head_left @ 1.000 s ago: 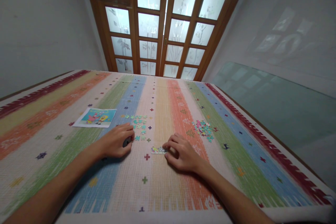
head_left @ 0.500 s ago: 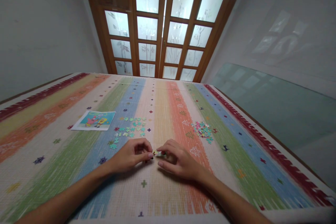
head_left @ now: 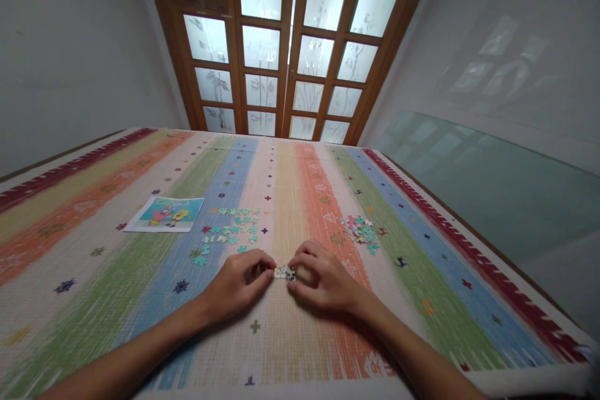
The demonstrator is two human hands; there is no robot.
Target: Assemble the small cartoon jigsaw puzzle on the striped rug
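Observation:
A small joined strip of puzzle pieces (head_left: 284, 272) lies on the striped mat (head_left: 290, 337) between my hands. My left hand (head_left: 239, 284) pinches its left end with curled fingers. My right hand (head_left: 323, 281) pinches its right end, fingers bent over it. Several loose teal puzzle pieces (head_left: 229, 230) are spread just beyond my left hand. A heap of pink and teal pieces (head_left: 360, 229) lies beyond my right hand. A cartoon reference picture (head_left: 165, 213) rests flat at the left.
The mat covers the floor up to a wooden glazed door (head_left: 285, 50) at the back. A glass panel (head_left: 492, 187) runs along the right wall. A white wall stands at the left.
My left hand left the teal pieces and came right to the joined strip. Both hands now pinch it, closer together than half a second ago.

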